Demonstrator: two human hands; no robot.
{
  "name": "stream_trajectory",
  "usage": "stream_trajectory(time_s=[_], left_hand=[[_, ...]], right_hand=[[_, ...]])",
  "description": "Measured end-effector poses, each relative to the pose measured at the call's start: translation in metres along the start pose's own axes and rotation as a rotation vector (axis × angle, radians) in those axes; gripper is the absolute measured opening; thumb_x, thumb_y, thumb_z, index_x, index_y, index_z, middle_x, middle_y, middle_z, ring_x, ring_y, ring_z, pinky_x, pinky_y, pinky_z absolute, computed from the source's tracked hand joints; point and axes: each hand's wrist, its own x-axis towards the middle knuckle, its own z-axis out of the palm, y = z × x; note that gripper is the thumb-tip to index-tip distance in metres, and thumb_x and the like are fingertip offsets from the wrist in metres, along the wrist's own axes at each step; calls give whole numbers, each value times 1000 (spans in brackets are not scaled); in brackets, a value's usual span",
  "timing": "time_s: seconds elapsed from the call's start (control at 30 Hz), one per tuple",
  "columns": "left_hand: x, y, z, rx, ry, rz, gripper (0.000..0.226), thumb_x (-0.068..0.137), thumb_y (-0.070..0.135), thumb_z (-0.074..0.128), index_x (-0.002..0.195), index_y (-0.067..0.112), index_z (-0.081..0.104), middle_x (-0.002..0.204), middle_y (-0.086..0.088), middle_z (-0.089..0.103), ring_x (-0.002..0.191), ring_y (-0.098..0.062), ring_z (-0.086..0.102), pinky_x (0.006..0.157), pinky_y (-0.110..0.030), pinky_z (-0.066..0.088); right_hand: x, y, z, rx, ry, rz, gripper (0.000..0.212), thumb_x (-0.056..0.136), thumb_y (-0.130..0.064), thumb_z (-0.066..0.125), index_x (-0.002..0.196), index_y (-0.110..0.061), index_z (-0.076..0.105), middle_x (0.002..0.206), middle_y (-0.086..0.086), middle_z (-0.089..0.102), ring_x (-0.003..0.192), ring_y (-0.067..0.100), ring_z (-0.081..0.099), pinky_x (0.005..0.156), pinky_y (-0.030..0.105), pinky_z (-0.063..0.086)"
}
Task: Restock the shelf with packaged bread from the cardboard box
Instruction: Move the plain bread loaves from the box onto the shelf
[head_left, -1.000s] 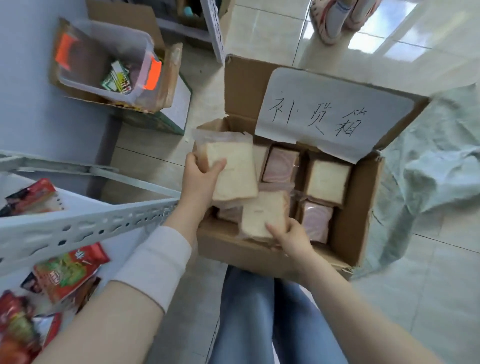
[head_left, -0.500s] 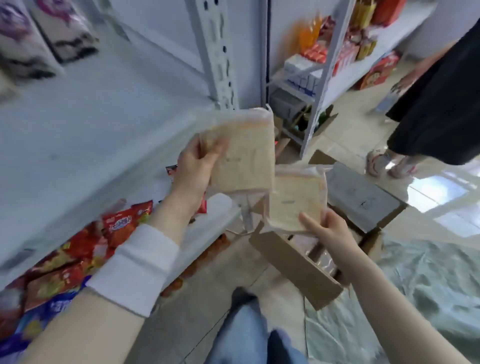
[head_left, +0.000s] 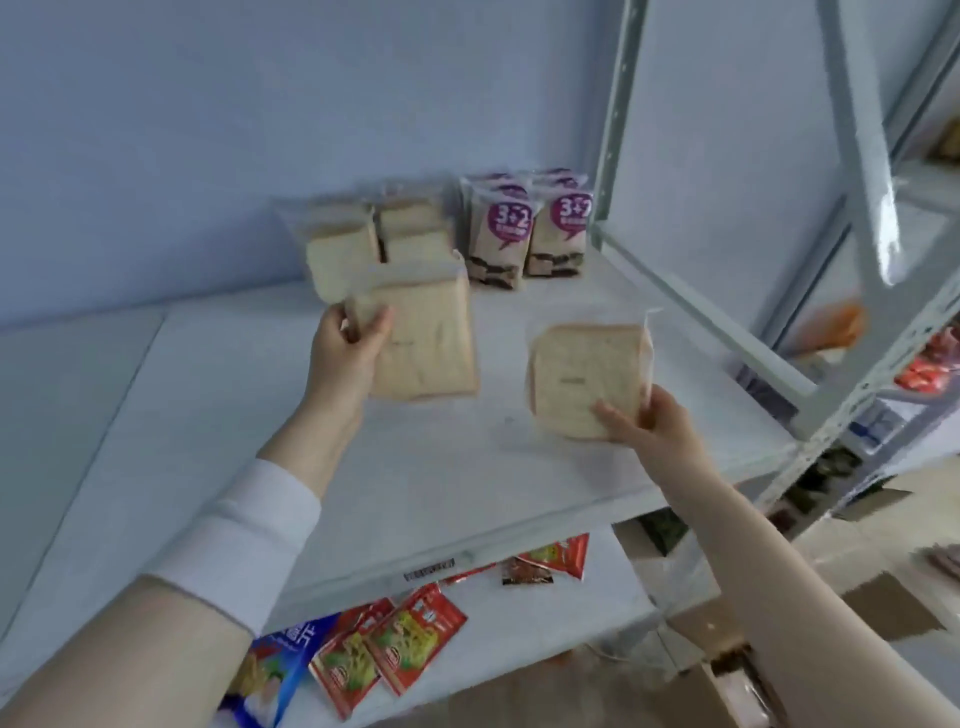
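My left hand (head_left: 345, 338) is closed on the edge of one bread pack (head_left: 423, 338), held over the white shelf (head_left: 218, 415) just in front of the bread packs (head_left: 374, 234) already standing at the back, so I'd stand it upright against that row. My right hand (head_left: 641, 421) pinches a second pack (head_left: 584, 376) by its lower corner, over bare shelf; I'd set it beside the first, short of the purple-labelled packs (head_left: 524, 228).

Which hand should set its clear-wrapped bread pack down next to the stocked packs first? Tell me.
Left. The left hand holds its clear-wrapped bread pack right by the stocked bread packs; the right hand is nearer the white shelf's front.
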Motion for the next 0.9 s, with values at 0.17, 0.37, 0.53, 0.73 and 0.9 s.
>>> stream_trajectory(time_s=[0.17,0.37,0.53,0.73,0.9], left_hand=[[74,-48,-31,71,134,-105,27,87,20,63,109,13,50,101,-4,60,89,-18,58,78,-31,49],[162,-73,-32,206,249,-29,20,87,22,61,100,16,48,84,7,57,78,-10,56,65,-19,46],[195,-86,-25,306,345,40,33,86,23,63,108,3,49,112,-19,55,100,-26,55,89,-33,44],[191,-89,-13,232,376,195,49,85,10,63,123,3,33,116,-8,42,99,-14,50,87,-19,45],[184,-81,-13,398,400,173,50,85,20,64,125,1,40,115,-9,39,109,-29,45,98,-42,41]], right_hand=[[78,-21,84,6,-86,-15,32,79,-29,72,100,-12,55,94,5,63,85,22,59,66,30,47],[181,-54,164,24,-147,-76,37,81,-22,70,104,-15,43,98,1,57,87,18,55,72,27,46],[225,-54,192,-189,-16,-224,50,77,-24,73,116,-4,48,109,2,37,101,18,38,89,21,32],[230,-49,200,-128,103,-296,54,75,-15,75,118,-1,45,109,4,43,98,14,39,76,11,26],[216,-54,201,-292,110,-318,58,83,-18,67,130,2,39,129,16,43,120,26,38,96,20,26]])
